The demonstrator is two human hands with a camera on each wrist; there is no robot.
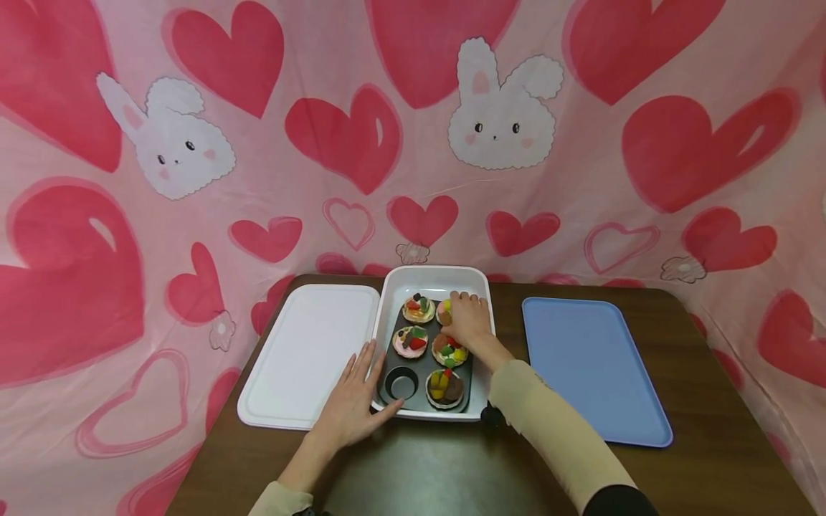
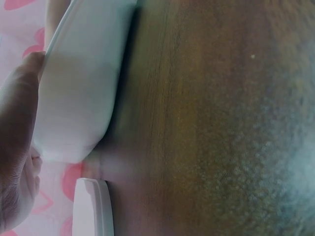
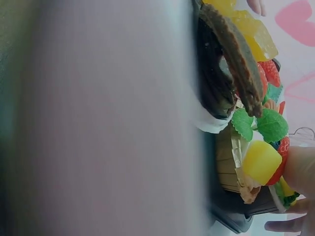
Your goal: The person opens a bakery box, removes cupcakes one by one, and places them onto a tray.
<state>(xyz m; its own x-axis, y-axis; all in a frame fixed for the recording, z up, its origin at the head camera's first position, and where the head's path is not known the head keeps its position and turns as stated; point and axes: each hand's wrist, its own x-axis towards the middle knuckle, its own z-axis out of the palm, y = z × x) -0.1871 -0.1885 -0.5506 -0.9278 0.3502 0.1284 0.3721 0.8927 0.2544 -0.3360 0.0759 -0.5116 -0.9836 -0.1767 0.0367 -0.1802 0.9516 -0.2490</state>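
A white deep tray (image 1: 439, 276) holds a dark muffin tin (image 1: 419, 362) with several toy fruit tarts in its cups. The front-left cup (image 1: 401, 383) is bare. My right hand (image 1: 470, 319) grips the back-right tart (image 1: 444, 312), mostly hidden under the fingers. Just in front of that hand lies a tart (image 1: 449, 351) with yellow, red and green toppings; nearer still is one with a brown biscuit (image 1: 445, 388). My left hand (image 1: 355, 398) rests with spread fingers along the tray's left side, thumb over its front rim. The tray's outer wall (image 2: 78, 93) shows in the left wrist view.
A flat white tray (image 1: 310, 351) lies to the left of the deep tray, close beside it. To the right, a blue tray (image 1: 594, 365) lies on the brown wooden table (image 1: 697, 401). A pink cloth (image 1: 413, 143) with hearts and rabbits hangs behind the table.
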